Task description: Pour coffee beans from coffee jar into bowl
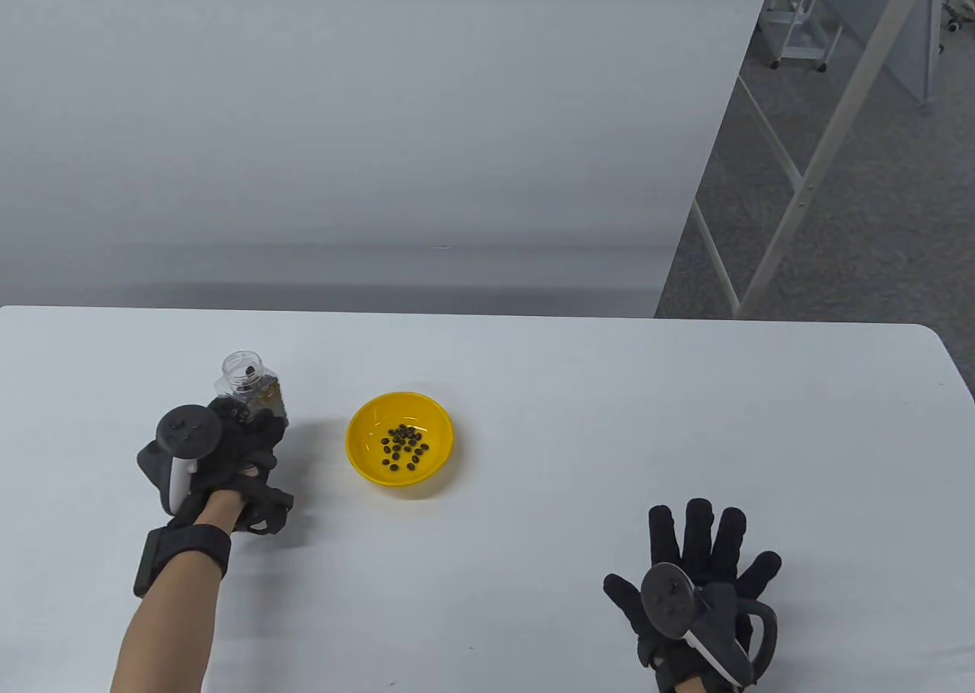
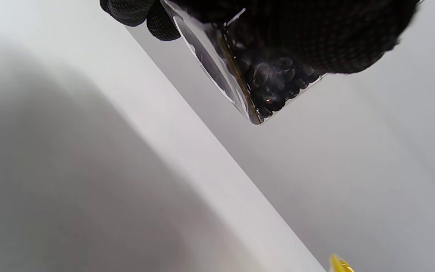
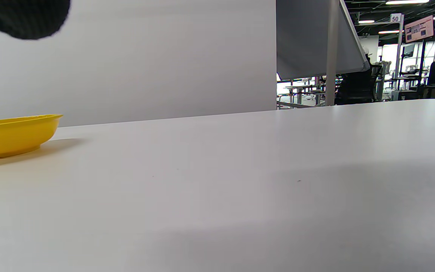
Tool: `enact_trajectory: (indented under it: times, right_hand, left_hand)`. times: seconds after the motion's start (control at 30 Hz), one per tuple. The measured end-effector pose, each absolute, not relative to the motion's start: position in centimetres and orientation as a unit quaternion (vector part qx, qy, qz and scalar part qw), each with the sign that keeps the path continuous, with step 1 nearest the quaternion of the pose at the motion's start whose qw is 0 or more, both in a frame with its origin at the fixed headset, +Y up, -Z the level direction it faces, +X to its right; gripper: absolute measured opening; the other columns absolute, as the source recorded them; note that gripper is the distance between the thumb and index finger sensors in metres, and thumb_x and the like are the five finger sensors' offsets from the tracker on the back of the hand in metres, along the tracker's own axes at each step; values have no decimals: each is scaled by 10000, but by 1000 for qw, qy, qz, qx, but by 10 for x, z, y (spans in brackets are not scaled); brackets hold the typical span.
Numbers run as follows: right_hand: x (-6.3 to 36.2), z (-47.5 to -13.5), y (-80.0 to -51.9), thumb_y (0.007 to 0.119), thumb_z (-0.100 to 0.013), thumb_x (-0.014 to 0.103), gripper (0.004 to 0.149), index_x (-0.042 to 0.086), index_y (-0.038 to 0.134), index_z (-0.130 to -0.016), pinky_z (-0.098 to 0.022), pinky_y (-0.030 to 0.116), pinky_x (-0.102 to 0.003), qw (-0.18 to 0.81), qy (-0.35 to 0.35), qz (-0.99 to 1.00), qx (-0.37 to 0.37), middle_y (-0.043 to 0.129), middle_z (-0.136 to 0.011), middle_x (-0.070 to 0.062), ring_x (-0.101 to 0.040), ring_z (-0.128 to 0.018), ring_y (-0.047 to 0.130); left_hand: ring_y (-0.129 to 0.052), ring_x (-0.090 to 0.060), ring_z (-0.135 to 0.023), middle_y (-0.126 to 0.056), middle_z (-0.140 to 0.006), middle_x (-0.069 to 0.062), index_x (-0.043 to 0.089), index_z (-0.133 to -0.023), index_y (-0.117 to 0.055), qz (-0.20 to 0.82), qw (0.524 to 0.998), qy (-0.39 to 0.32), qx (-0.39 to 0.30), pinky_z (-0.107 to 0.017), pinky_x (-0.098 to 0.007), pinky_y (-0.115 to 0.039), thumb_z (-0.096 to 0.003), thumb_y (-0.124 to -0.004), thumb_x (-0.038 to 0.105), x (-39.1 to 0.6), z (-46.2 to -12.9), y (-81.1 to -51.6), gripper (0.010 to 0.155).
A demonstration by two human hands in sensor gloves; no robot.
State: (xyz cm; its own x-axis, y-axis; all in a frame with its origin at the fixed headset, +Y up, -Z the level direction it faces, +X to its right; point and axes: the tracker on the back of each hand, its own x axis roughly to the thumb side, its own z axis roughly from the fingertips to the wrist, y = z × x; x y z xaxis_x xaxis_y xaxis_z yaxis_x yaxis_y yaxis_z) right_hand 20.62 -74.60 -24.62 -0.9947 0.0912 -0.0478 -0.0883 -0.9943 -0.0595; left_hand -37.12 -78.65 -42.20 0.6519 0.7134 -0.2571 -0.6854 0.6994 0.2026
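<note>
A clear coffee jar with an open mouth and dark beans inside is gripped by my left hand to the left of the bowl. In the left wrist view the jar shows its beans under my gloved fingers, held a little above the table. A yellow bowl with several coffee beans sits mid-table; its side shows in the right wrist view. My right hand rests flat on the table at the front right, fingers spread, holding nothing.
The white table has its far edge against a grey wall and a rounded right corner. Metal frame legs stand on the floor beyond the right side.
</note>
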Motion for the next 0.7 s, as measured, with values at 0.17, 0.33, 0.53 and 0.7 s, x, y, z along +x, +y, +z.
enact_trajectory:
  times: [0.17, 0.33, 0.53, 0.7]
  right_hand:
    - [205, -247, -747, 627, -360, 787, 971, 310, 69, -997, -482, 0, -846, 43, -25, 998, -27, -81, -1062, -195, -545, -934, -95]
    - [204, -247, -747, 627, -360, 786, 970, 311, 70, -996, -481, 0, -845, 42, -26, 998, -25, -81, -1062, -195, -546, -933, -95]
    - [203, -248, -748, 627, -360, 786, 970, 310, 71, -996, -482, 1, -844, 41, -22, 999, -25, -80, -1062, -194, -546, -933, -94]
    - [203, -248, -748, 627, -360, 786, 971, 310, 69, -996, -482, 1, -844, 43, -22, 999, -25, -79, -1062, -195, -545, -933, -94]
  left_hand:
    - [-432, -557, -918, -408, -987, -278, 46, -947, -222, 355, 917, 182, 20, -613, -639, -260, -299, -706, 510, -382, -425, -797, 933]
    - [-410, -562, -923, -393, -993, -283, 53, -950, -219, 339, 920, 197, 0, -605, -642, -202, -294, -711, 493, -388, -426, -806, 930]
    - [-387, -548, -937, -364, -1012, -270, 72, -956, -193, 307, 927, 209, -40, -605, -640, -179, -299, -686, 506, -387, -428, -809, 930]
    - [-337, -519, -965, -306, -1037, -238, 102, -958, -132, 299, 924, 219, -92, -620, -630, -150, -318, -659, 522, -385, -428, -816, 929]
